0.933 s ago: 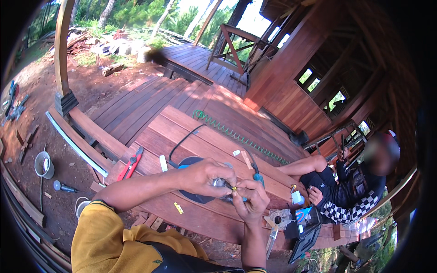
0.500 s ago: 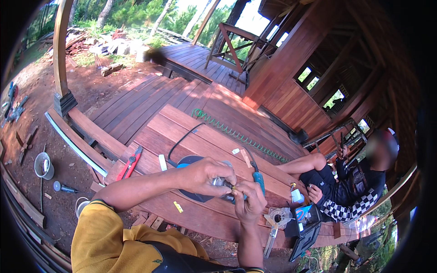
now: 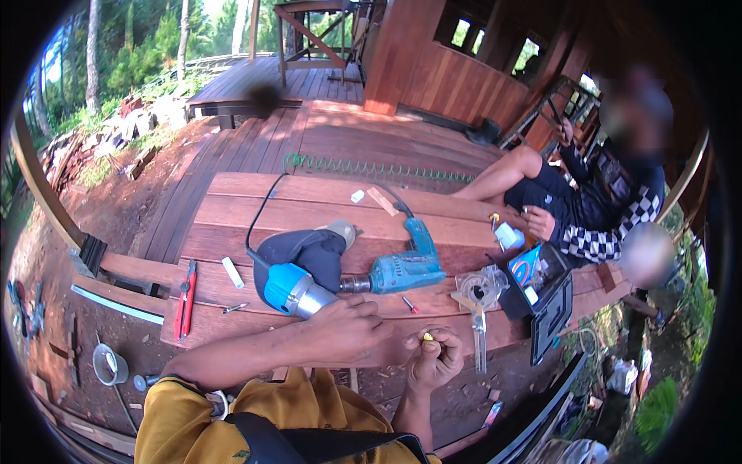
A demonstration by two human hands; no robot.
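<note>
My left hand (image 3: pixel 349 329) is curled, palm down, at the silver end of a blue and silver trim router (image 3: pixel 292 289); its fingertips and anything in them are hidden. The router lies tilted on a dark cap (image 3: pixel 309 249) on the wooden bench. To the right, my right hand (image 3: pixel 435 362) pinches a small yellow piece (image 3: pixel 427 336), too small to name, between thumb and fingers at the bench's near edge. A teal power drill (image 3: pixel 402 269) rests beyond my hands, with a short red-and-dark rod (image 3: pixel 410 305) in front of it.
Left on the bench (image 3: pixel 232 213) lie a red utility knife (image 3: pixel 185 300), a white block (image 3: pixel 233 273) and a small pointed bit (image 3: pixel 235 308). Right are a clear plastic base (image 3: pixel 481 288) and an open black case (image 3: pixel 533 298). A seated person (image 3: pixel 595 193) and green coiled hose (image 3: pixel 371 166) lie beyond.
My hands, together over the router before, are now apart and nearer me; the right holds the yellow piece. The view has shifted, uncovering the router, drill and small bits.
</note>
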